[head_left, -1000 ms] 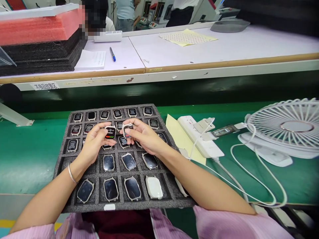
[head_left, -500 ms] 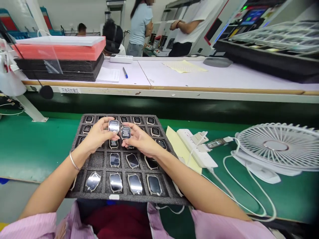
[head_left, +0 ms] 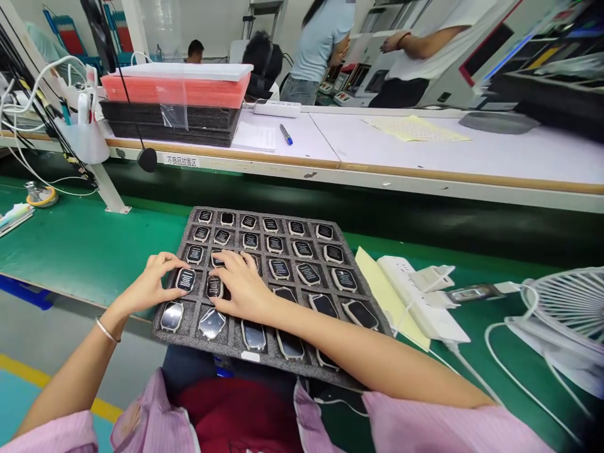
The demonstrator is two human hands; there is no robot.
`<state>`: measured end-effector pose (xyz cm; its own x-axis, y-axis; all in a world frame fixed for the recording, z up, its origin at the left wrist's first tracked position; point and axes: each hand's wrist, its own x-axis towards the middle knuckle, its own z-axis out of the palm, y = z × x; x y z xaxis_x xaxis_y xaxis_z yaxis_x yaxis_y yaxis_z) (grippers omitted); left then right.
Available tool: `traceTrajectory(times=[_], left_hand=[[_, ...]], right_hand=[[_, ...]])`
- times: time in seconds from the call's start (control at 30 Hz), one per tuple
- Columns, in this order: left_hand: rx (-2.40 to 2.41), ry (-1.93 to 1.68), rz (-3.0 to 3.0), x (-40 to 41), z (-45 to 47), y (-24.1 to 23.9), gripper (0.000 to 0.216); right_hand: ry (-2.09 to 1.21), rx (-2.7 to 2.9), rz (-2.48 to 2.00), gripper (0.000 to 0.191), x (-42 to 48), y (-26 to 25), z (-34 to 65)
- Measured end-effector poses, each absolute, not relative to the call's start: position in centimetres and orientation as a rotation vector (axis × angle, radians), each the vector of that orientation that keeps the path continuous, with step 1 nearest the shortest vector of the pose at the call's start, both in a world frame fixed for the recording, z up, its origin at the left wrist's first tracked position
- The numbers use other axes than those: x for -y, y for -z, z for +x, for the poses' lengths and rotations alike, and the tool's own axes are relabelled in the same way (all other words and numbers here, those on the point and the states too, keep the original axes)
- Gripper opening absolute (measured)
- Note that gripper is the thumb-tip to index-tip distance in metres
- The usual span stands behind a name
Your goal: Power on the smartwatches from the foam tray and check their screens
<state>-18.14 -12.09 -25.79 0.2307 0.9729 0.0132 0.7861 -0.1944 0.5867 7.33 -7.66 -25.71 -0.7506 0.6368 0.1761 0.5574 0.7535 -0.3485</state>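
A dark foam tray (head_left: 201, 331) holds several smartwatch heads in its square pockets. My left hand (head_left: 150, 284) is at the tray's left side, thumb and fingers closed around a smartwatch (head_left: 185, 280) at the left end of the fourth row. White text shows on its lit screen. Just right of it, my right hand (head_left: 248, 288) grips a second smartwatch (head_left: 215, 287) by its edges at the neighbouring pocket, its screen also lit. My right hand and forearm cover some watches behind and beside them. In the front row, a watch with a dark, reflective screen (head_left: 212, 323) lies tilted.
To the right are a yellow sheet (head_left: 368, 267), a white power strip (head_left: 425, 302) with cables and a white fan (head_left: 570, 308). The raised shelf (head_left: 321, 135) beyond carries stacked black and red foam (head_left: 174, 91) and a pen (head_left: 285, 134). People are in the background.
Both hands have come down from above the tray's middle to the fourth row's left pockets, each bringing its smartwatch there. The head view has turned left.
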Motion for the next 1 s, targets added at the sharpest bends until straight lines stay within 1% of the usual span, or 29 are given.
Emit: traceTrajectory(times=[0.1, 0.17, 0.23, 0.3, 0.33, 0.4, 0.47, 0.53, 0.6, 0.67, 0.77, 0.83, 0.9, 1.0], left_hand=[[-1.637, -0.469, 2.071, 12.1, -17.9, 25.6, 0.054], [-1.703, -0.459, 2.119, 12.0, -17.4, 24.7, 0.062], [-1.757, -0.518, 2.17, 11.7, -16.1, 23.5, 0.057], [-1.701, -0.574, 2.231, 11.3, -13.7, 22.6, 0.038], [-1.64, -0.573, 2.27, 11.1, -12.2, 22.2, 0.031], [-1.538, -0.456, 2.344, 10.6, -8.7, 22.1, 0.026], [-1.558, -0.252, 2.452, 10.2, -5.4, 22.4, 0.031], [-1.624, -0.063, 2.54, 9.9, -2.9, 23.2, 0.039], [-1.694, -0.028, 2.566, 9.8, -1.5, 23.9, 0.042], [-1.728, -0.089, 2.532, 9.8, -1.1, 24.4, 0.039], [-1.634, -0.211, 2.419, 10.0, -1.6, 23.9, 0.021], [-1.539, -0.293, 2.337, 9.7, -2.1, 22.8, 0.014], [-1.444, -0.48, 2.159, 9.0, -2.5, 21.2, 0.014], [-1.21, -0.845, 1.65, 7.0, -2.6, 18.9, 0.02]], right_hand=[[-0.376, 2.686, -0.986, 0.056, 7.9, 25.5, 7.9], [-0.323, 2.649, -0.982, 0.056, 7.7, 24.5, 9.6], [-0.262, 2.58, -1.007, 0.041, 7.3, 23.0, 12.0], [-0.208, 2.557, -1.109, 0.023, 6.9, 21.7, 14.5], [-0.166, 2.586, -1.186, 0.021, 6.9, 21.3, 15.6], [-0.04, 2.697, -1.358, 0.024, 7.1, 21.1, 17.2], [0.093, 2.809, -1.477, 0.03, 7.6, 21.7, 17.9], [0.166, 2.856, -1.503, 0.032, 8.2, 23.0, 18.0], [0.18, 2.828, -1.471, 0.029, 8.6, 24.4, 18.0], [0.097, 2.77, -1.39, 0.024, 8.8, 25.5, 18.0], [-0.148, 2.699, -1.268, 0.014, 8.8, 26.1, 18.4], [-0.324, 2.636, -1.241, 0.012, 8.6, 25.7, 18.8], [-0.569, 2.492, -1.228, 0.011, 8.0, 24.8, 19.2], [-1.106, 2.099, -1.093, 0.016, 6.4, 22.9, 19.4]])
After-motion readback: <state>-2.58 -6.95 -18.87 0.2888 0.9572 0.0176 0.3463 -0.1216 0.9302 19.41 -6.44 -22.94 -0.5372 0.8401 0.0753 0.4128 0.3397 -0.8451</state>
